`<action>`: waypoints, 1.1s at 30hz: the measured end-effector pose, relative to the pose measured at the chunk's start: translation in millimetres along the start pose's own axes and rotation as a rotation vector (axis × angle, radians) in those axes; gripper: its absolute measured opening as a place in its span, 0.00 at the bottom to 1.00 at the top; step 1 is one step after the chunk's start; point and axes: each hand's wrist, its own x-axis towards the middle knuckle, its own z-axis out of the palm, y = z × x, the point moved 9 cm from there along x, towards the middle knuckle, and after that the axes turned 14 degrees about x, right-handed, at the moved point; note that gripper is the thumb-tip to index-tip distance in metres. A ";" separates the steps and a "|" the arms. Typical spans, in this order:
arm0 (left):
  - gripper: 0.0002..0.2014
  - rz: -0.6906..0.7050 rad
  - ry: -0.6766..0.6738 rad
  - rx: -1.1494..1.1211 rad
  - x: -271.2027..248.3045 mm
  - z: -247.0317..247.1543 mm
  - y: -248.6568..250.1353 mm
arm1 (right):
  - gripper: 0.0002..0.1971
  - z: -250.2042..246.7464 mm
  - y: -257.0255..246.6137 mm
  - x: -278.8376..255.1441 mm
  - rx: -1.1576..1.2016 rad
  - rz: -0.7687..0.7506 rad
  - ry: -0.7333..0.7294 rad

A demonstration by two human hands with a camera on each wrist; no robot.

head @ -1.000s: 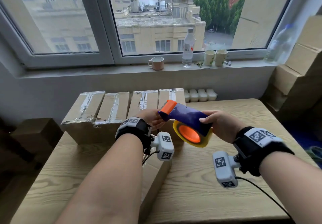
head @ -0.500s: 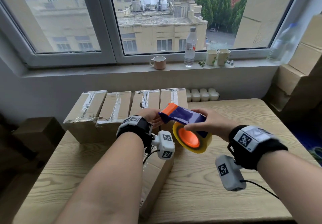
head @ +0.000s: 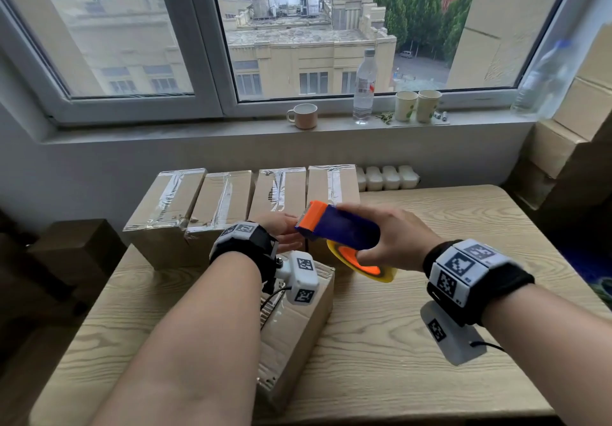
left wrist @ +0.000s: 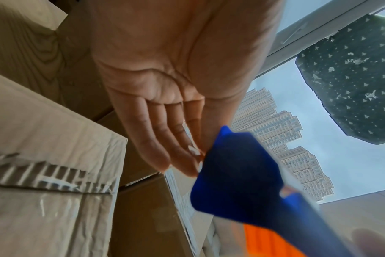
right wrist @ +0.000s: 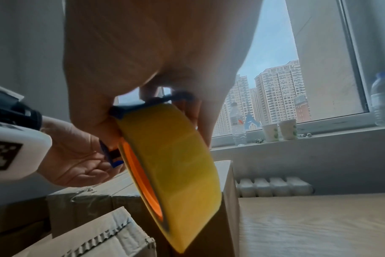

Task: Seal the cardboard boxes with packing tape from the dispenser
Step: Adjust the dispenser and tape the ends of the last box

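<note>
I hold the tape dispenser (head: 337,228) in the air above the near cardboard box (head: 294,323). It is blue with an orange toothed cutter at its front end, tilted so that end points up and away from me, toward the window. The yellow tape roll (right wrist: 176,172) with its orange core hangs under it, just right of the near box's far end. That box lies lengthwise on the wooden table, pointing away from me, with shiny tape on its top; I cannot tell how far the tape runs. Beyond it, four taped boxes (head: 245,200) stand side by side in a row, each with a clear strip along its top seam.
</note>
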 end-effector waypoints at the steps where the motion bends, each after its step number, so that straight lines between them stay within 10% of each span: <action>1: 0.06 -0.017 0.023 0.012 -0.5 -2.3 -2.0 | 0.41 1.9 -2.0 0.2 0.002 -0.007 -0.008; 13: 0.10 -0.066 0.378 0.058 2.5 -80.9 -37.1 | 0.37 9.4 12.5 -3.9 -0.063 0.091 -0.165; 33: 0.06 -0.064 0.558 0.416 21.1 -74.0 -36.0 | 0.37 27.8 24.1 -8.6 -0.257 0.162 -0.289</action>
